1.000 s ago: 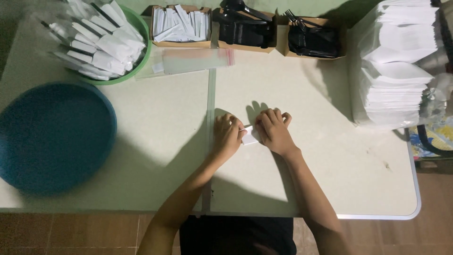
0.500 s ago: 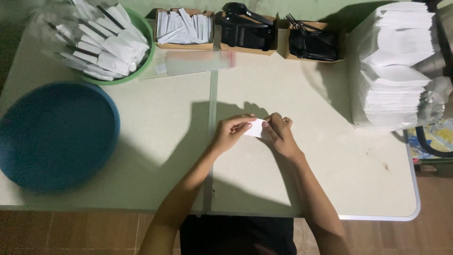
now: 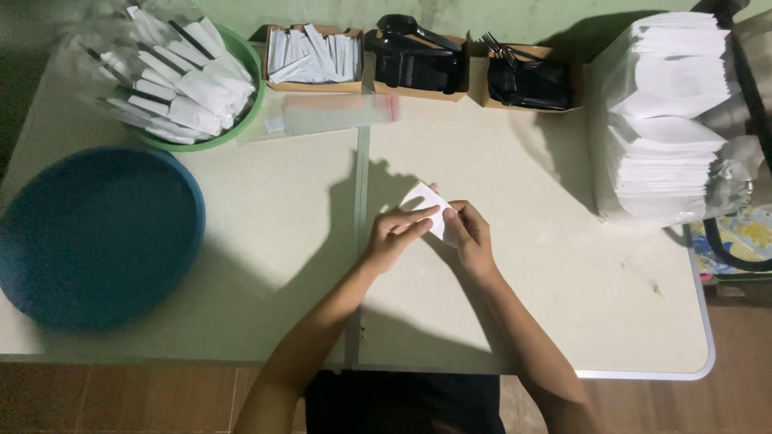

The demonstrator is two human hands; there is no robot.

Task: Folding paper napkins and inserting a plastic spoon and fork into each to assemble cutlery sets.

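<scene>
White napkin (image 3: 427, 202) half hidden by hands

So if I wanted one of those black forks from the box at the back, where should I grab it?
Take a black fork by the handle, not the prongs, coming from above. The forks lie jumbled in the open-topped cardboard box, prongs poking toward the back left, so the pointy ends are best avoided and the handles are probably easiest to pinch. Both hands, left and right, are busy with a small white paper.
</scene>
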